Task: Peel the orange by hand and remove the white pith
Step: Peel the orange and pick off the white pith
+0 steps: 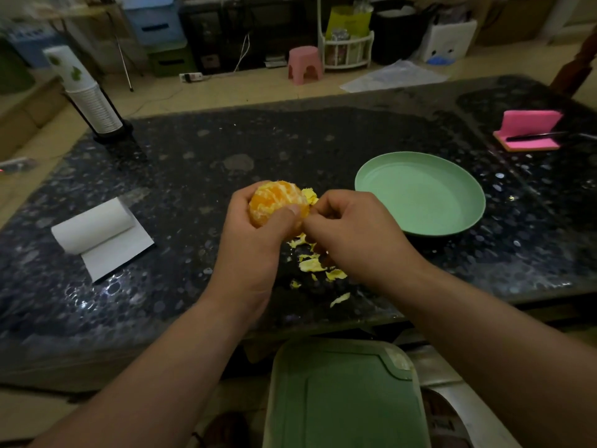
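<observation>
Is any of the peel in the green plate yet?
No, the green plate holds nothing; the peel scraps lie on the dark table beside it.

Bare forearms reach forward, converging. Left grip (pixel 255 234) curled round orange (pixel 274 202), thumb across its front. Right grip (pixel 352 227) fingers bunched, pinching at orange's right side.

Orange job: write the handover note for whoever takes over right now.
Left hand grips the orange above the table.
Right hand pinches a peel flap at the orange's right side.
Done: visible side peeled; peel scraps lie on the table below the hands.
Left: pull off the flap, pick off remaining white pith.
Green plate sits right of the hands.
</observation>
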{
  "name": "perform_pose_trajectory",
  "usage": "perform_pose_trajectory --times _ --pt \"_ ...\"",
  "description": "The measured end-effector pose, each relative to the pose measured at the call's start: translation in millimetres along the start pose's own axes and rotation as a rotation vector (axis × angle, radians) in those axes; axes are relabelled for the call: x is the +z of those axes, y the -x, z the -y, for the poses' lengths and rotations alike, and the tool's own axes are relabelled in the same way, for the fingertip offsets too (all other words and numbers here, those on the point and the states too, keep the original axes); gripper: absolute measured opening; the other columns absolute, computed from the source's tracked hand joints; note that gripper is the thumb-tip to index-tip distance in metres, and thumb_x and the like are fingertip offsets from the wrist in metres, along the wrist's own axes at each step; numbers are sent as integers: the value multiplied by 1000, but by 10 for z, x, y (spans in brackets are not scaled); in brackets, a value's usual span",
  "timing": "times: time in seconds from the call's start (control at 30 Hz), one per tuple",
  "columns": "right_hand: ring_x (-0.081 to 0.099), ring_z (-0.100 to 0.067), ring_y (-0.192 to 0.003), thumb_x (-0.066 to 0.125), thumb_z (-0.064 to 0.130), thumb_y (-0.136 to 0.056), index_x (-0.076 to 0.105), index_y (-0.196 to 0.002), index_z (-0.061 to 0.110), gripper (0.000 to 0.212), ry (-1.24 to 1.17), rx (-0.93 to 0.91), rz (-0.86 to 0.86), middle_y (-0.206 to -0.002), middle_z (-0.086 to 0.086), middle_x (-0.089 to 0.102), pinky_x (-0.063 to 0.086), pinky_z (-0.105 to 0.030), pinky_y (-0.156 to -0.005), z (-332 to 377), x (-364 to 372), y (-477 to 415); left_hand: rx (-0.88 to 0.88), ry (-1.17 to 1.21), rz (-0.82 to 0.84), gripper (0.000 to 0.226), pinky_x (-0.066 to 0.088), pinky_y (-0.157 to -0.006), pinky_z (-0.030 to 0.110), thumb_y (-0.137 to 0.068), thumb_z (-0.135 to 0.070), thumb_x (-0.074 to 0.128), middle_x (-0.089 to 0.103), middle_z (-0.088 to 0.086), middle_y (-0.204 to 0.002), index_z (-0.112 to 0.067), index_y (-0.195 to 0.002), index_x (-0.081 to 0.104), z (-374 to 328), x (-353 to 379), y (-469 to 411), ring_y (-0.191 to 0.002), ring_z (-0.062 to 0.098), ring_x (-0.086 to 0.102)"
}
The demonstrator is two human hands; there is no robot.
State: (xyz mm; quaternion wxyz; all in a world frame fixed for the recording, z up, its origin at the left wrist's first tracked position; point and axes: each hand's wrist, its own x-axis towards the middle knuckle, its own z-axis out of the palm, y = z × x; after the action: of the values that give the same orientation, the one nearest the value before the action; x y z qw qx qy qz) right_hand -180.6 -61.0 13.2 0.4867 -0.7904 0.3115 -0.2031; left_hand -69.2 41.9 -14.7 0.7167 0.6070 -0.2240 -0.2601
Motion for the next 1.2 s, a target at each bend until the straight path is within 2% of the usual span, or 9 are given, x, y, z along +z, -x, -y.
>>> perform_pose_trajectory --times 0.23,0.37,0.53,0.6,0.7,0.8,0.9,1.03,1.2 --pt "65 -15 -66 68 14 -92 70 -82 11 11 -256 48 107 -74 -6 71 55 -29 -57 -21 -37 -19 -203 330 66 59 60 -97 44 -89 -19 69 69 18 -118 4 -141 52 -81 -54 -31 -105 28 70" --pt "63 -19 -68 61 8 -97 67 -83 9 16 -375 74 161 -72 -3 70 50 -35 -60 -50 -74 -58 -259 404 134 39 61 -90 38 -99 -16 61 67 19 -113 4 -132 56 -116 -56 -33 -95 28 69" --pt "65 -21 -73 56 13 -102 70 -92 6 19 -418 113 218 -87 -18 72 52 -34 -61 -63 -86 -100 -253 381 136 30 60 -92 40 -101 -17 58 65 22 -115 1 -125 59 -120 -66 -44 -95 30 66" --pt "66 -21 -74 55 19 -105 73 -95 6 24 -399 109 218 -96 -23 73 53 -34 -59 -60 -97 -101 -235 368 102 37 59 -96 43 -100 -17 61 65 26 -122 5 -128 56 -113 -76 -60 -106 37 65" --pt "69 -17 -74 61 37 -106 73 -98 9 31 -271 59 193 -94 -12 76 59 -35 -61 -61 -104 -79 -218 335 60 61 57 -104 50 -90 -20 69 63 27 -139 4 -142 51 -99 -77 -73 -127 42 65" --pt "71 -19 -71 70 37 -101 71 -96 14 24 -121 -18 130 -85 -6 75 65 -45 -65 -64 -99 -60 -186 278 52 61 55 -107 56 -86 -19 71 64 26 -138 -1 -141 52 -86 -70 -61 -126 40 66" --pt "72 -32 -76 68 29 -102 71 -92 16 16 -79 -67 111 -80 -7 74 63 -54 -68 -61 -103 -66 -158 212 63 63 60 -100 47 -84 -19 79 68 19 -133 -8 -140 54 -99 -61 -34 -115 30 71" --pt "72 -29 -73 66 28 -102 69 -89 19 16 -59 -85 129 -77 -3 73 63 -46 -66 -61 -105 -66 -89 114 62 71 60 -79 28 -77 -17 86 68 10 -122 -19 -140 52 -122 -30 -5 -99 18 73" --pt "67 -22 -63 67 24 -100 67 -86 17 16 -72 -100 132 -72 -2 70 61 -45 -64 -92 -115 -88 -94 102 66 71 60 -79 29 -75 -19 82 68 12 -125 -20 -140 52 -143 4 1 -98 18 75"
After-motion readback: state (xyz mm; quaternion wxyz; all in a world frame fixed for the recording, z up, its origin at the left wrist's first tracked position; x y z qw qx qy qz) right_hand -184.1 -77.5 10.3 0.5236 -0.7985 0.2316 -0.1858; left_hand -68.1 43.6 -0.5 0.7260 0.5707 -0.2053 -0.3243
